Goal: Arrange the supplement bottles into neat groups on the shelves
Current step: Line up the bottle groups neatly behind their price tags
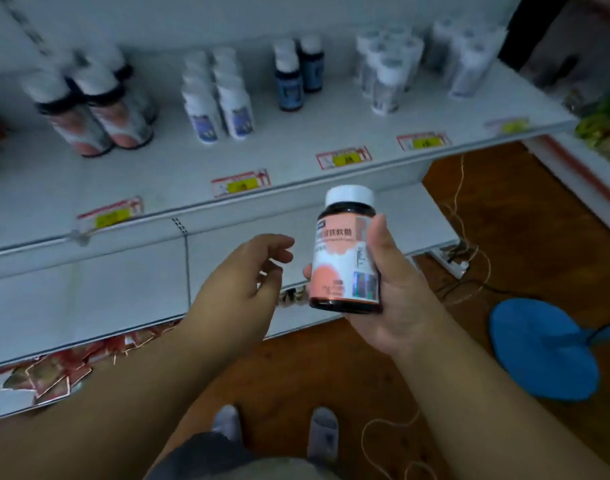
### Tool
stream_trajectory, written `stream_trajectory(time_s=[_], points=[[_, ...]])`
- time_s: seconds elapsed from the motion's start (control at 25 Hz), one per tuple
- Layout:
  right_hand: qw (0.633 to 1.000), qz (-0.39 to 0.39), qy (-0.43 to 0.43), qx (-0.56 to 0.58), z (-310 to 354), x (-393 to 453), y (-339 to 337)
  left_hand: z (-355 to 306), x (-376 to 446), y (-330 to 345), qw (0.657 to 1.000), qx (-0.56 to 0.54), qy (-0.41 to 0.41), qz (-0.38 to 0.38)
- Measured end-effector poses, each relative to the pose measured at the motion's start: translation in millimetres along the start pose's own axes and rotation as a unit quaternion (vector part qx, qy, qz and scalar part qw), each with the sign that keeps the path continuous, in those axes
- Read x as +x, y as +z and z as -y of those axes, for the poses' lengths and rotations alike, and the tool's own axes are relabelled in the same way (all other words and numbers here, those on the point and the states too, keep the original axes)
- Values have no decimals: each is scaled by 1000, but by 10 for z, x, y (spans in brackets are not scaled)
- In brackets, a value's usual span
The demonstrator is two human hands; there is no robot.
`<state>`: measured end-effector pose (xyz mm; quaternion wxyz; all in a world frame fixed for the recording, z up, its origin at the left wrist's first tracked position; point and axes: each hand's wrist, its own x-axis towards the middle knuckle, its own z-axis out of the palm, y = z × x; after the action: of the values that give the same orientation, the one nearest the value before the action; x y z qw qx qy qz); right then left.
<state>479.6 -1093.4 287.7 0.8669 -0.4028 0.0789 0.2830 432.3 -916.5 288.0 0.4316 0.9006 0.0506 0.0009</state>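
right hand grips dark white-capped bottle with orange-white label, near, below white shelf | left hand loose, empty | step: carrying | next: join matching far-left bottles

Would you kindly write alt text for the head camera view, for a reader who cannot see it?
The right hand grips a dark bottle with a white cap and pink label below a white shelf; the left hand hangs open beside it. Matching bottles stand at the shelf's left.
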Motion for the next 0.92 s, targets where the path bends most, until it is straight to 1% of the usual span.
stream_trajectory(time_s=[0.16,0.28,0.36,0.48,0.6,0.68,0.76,0.8,0.92], points=[[998,51,28,-26,-63,31,805,112,-214,-746,997,2,0,-73],[996,65,49,-26,-337,220,1545,442,-400,-1421,993,11,-11,-117],[995,83,38,-32,-638,392,2041,718,-516,-1852,990,25,-17,-137],[997,71,8,-34,-1089,633,2573,1088,-638,-2354,988,56,-17,-142],[994,39,9,-104,-1389,860,2946,1449,-624,-2759,988,67,-26,-136],[988,20,-20,-152,-1427,1082,2996,1622,-428,-2857,991,73,-18,-113],[971,26,-67,-226,-1344,1354,2966,1750,-106,-2848,991,103,1,-86],[955,29,-93,-279,-1279,1495,2925,1797,85,-2822,989,128,1,-68],[885,20,-150,-440,-1032,1989,2835,1956,699,-2723,981,190,-29,-7]])
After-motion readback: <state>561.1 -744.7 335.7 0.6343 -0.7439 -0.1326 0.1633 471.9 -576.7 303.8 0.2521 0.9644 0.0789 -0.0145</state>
